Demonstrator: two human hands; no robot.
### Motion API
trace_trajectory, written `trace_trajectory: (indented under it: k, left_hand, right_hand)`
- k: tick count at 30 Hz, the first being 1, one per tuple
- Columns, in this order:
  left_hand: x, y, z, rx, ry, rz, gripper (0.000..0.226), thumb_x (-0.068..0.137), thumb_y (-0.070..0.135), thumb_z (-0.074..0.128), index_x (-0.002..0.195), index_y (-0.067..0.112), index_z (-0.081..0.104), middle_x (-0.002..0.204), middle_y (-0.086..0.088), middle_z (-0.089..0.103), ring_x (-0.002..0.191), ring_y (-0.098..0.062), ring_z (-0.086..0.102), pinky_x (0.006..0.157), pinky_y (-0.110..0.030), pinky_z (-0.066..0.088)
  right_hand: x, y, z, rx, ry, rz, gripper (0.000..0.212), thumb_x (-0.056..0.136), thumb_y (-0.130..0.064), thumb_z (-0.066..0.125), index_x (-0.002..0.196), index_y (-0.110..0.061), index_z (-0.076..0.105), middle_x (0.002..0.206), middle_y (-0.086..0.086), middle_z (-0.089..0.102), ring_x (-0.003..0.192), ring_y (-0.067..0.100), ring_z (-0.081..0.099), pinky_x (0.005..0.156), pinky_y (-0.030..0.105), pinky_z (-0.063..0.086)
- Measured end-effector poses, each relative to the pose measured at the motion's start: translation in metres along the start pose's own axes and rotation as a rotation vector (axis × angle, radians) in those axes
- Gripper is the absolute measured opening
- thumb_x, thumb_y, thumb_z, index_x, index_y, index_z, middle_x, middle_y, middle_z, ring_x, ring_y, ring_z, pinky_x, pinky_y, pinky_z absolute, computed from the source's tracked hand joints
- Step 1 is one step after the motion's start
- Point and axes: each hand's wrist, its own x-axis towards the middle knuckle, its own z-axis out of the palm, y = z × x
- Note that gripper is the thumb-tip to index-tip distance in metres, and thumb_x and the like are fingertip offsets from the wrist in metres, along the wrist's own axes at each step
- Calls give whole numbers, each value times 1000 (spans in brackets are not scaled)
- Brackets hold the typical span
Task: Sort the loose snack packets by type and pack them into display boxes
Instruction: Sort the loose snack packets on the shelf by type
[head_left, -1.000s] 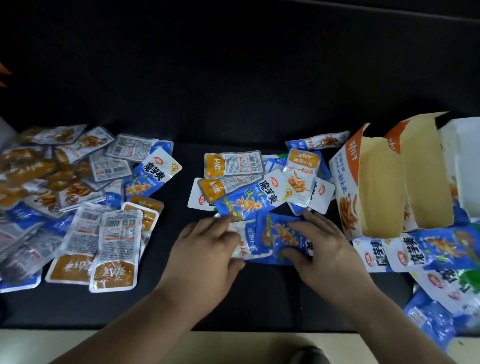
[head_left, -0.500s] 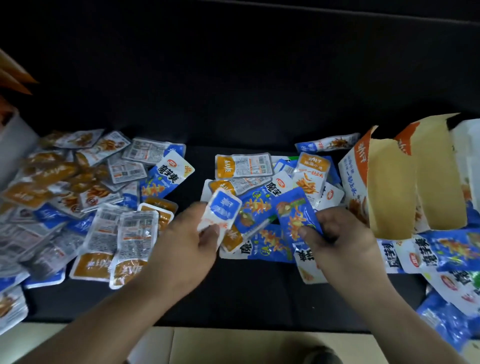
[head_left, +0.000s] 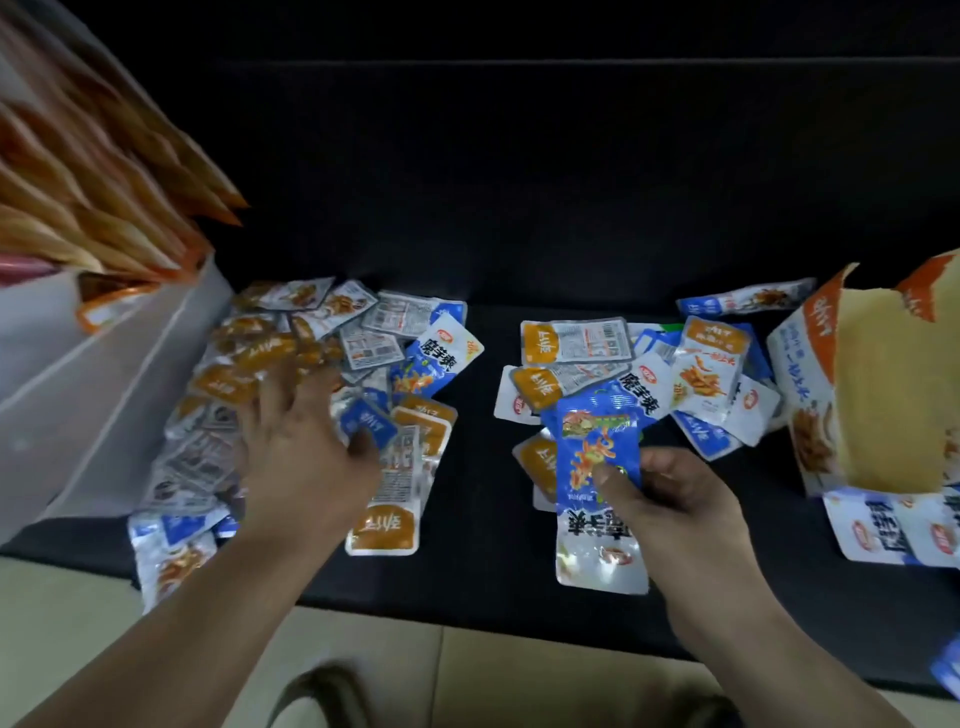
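Nearest, below the near edge of the black counter (head_left: 519, 587), lies pale floor (head_left: 467, 670) with a dark, blurred shape on it that cannot be made out. Both forearms come in from the bottom, cut off by the frame.

The right hand (head_left: 680, 504) is over the near edge, right of centre. Its grip is on a blue snack packet (head_left: 592, 452), thumb on the front, fingers curled behind. The packet's white lower end hangs below the hand. Whether more than one packet is pinched there cannot be told.

The left hand (head_left: 306, 462) is over the left heap (head_left: 415, 488) of orange and blue packets, its fingers spread and smeared by motion. A small blue-and-white packet (head_left: 366, 421) lies by the thumb; whether it touches is unclear.

Further in, a middle heap (head_left: 576, 343) of mixed packets lies behind the right hand. At the right end an open display box (head_left: 802, 364) stands with its flap up, partly cut off, more blue packets (head_left: 883, 530) before it. At the left end a white box (head_left: 104, 374) holds blurred orange flaps (head_left: 104, 208).
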Motion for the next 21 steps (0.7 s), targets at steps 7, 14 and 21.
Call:
trace_trajectory:
  k: [7,14,21]
  left_hand:
    - [-50,91,66,-178,-348,539,57,75,44,71,128,24,66,156,-8,47,141,-36,47,105,-55,49]
    - [-50,166,102,137,-544,557,96,89,60,64,164,31,11,173,-4,-1,159,-27,-2,128,-46,14]
    - [-56,161,121,186,-318,668,63,82,43,81,137,18,62,118,-3,55,109,-33,53,72,-48,58]
  right_hand:
    - [18,-9,-73,-81,68,-74,39,76,-6,88,101,-21,63,80,-7,78,75,11,76,64,26,59]
    - [-10,40,-133,16,387,-48,25,78,-19,89,79,-18,64,65,6,67,62,19,60,59,39,51]
    - [-2,59,-191,-82,684,-90,11,85,-10,77,80,-18,71,69,-10,72,60,4,64,62,23,54]
